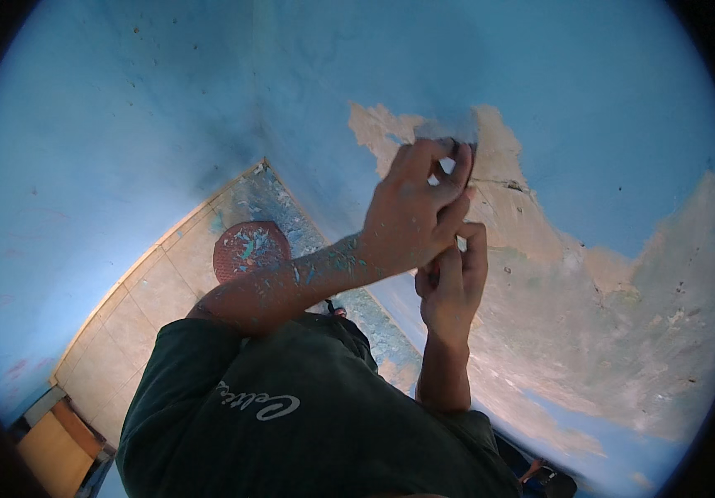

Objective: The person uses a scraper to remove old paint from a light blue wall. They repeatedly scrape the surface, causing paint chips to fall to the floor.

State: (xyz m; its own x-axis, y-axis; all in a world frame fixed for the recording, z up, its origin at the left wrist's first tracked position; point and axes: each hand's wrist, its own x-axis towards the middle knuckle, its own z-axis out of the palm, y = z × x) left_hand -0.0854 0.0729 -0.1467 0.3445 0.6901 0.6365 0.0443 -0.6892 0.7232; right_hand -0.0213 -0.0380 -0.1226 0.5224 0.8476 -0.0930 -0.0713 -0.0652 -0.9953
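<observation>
My left hand [410, 215] grips a wide, flat-bladed scraper [446, 128], its fingers curled close behind the blade. The blade lies against the blue-painted wall [581, 106], at the upper part of a bare plaster patch [497, 140]. Just below, my right hand [454, 292] is closed around what looks like the scraper's handle end, mostly hidden by the fingers. Flakes of blue and green paint cling to my left forearm [326, 264]. A thin crack [500, 183] runs across the bare plaster beside my hands.
A reddish-brown round stool or upturned container [252, 249] stands on the tiled floor [127, 324], littered with paint chips. More chips [370, 320] line the wall's foot. A wooden box or furniture piece [59, 445] is at lower left. Part of another person [535, 470] shows at lower right.
</observation>
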